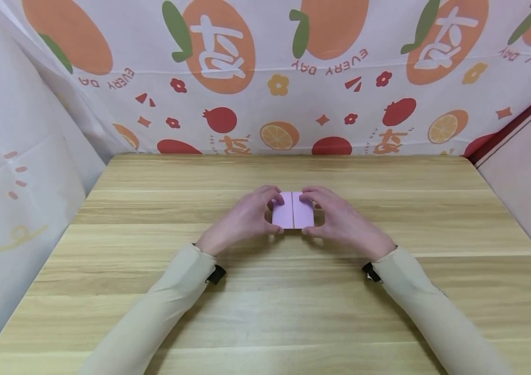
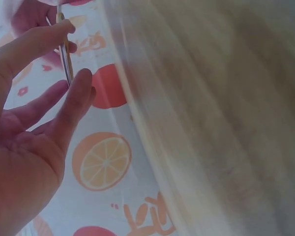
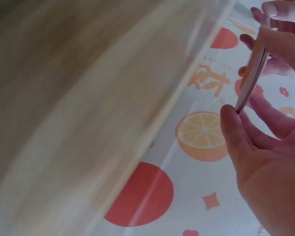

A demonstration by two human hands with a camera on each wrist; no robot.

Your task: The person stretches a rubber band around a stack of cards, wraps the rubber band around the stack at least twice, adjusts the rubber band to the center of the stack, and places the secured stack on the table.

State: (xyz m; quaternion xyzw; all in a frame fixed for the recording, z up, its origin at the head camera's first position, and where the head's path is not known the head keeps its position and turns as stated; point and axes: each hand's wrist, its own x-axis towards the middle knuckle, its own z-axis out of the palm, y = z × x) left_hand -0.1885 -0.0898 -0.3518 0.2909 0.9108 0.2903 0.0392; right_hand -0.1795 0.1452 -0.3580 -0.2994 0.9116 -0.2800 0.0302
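Observation:
Between both hands is a thin pink square piece [image 1: 282, 214] with a brownish line down its middle; its exact kind cannot be told. My left hand [image 1: 250, 213] pinches its left side, fingers at the far edge and thumb at the near edge. On the right side my right hand [image 1: 338, 216] holds it the same way. Edge-on in the left wrist view, the pink piece [image 2: 65, 56] looks like a slim layered strip. In the right wrist view the pink piece [image 3: 253, 73] shows stacked thin layers and some yellow on one face.
A wooden table [image 1: 265, 302] lies beneath the hands. Behind its far edge hangs a white curtain [image 1: 247, 112] printed with fruit. Another white cloth [image 1: 22, 120] hangs at the left, and a pale panel [image 1: 528, 161] stands at the right.

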